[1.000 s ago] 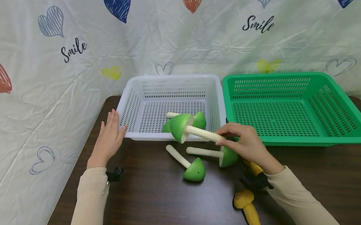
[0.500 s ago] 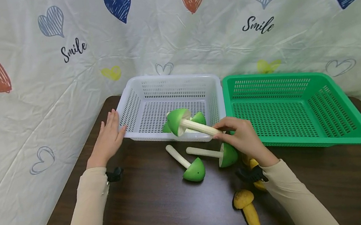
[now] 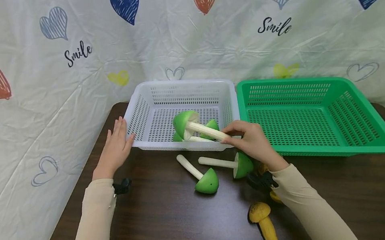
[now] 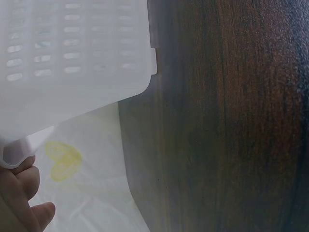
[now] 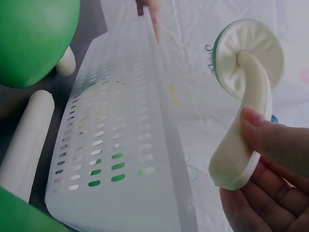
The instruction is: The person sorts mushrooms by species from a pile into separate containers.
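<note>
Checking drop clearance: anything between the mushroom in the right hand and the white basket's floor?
Yes: other green-capped mushrooms lie in the white basket by its near wall, seemingly below the held mushroom in the right hand. Nothing visible covers the basket's open top.

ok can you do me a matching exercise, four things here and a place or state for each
1. raised green-capped mushroom
2. left hand
3. green basket
4. fully visible yellow mushroom

A. just right of the white basket
B. on the table, farthest from both baskets
C. pinched by the right hand
D. touching the white basket's left side

Pairs: 1-C, 2-D, 3-A, 4-B
</note>
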`<state>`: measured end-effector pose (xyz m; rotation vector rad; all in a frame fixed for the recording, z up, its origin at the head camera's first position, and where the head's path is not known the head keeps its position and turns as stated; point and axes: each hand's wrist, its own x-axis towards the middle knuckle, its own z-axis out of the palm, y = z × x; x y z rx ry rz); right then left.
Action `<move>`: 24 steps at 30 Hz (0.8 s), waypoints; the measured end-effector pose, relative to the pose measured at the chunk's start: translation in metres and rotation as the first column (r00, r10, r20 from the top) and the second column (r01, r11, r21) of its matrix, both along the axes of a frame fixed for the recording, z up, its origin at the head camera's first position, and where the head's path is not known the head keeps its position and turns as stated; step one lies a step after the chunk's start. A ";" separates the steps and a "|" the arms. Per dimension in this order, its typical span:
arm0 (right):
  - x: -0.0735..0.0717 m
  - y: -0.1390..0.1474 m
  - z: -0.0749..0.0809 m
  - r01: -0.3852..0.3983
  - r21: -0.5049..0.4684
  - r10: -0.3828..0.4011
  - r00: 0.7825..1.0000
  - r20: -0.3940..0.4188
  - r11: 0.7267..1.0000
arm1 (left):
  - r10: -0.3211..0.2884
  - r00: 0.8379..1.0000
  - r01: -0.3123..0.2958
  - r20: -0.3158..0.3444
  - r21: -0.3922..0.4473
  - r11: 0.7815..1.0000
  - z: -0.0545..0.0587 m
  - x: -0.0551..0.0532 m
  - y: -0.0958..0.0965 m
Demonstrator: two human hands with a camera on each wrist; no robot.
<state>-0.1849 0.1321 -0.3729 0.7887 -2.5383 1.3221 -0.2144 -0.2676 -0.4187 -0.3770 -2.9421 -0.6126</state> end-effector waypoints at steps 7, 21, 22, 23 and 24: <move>-0.007 -0.005 -0.002 0.006 -0.014 -0.005 0.999 0.045 1.000 | -0.002 1.000 0.002 -0.003 0.007 1.000 -0.001 0.000 -0.001; -0.027 -0.022 -0.006 0.045 0.085 -0.056 0.990 0.133 0.995 | -0.002 1.000 0.002 -0.011 0.011 1.000 -0.001 0.000 -0.001; -0.028 -0.023 -0.006 0.047 0.095 -0.060 0.989 0.134 0.994 | -0.002 1.000 0.003 -0.011 0.011 1.000 -0.001 0.000 -0.001; -0.029 -0.024 -0.007 0.047 0.102 -0.061 0.989 0.137 0.994 | -0.003 1.000 0.003 -0.012 0.010 1.000 -0.001 0.000 -0.001; -0.029 -0.025 -0.008 0.048 0.111 -0.063 0.988 0.142 0.993 | -0.003 1.000 0.003 -0.010 0.008 1.000 -0.001 0.000 -0.001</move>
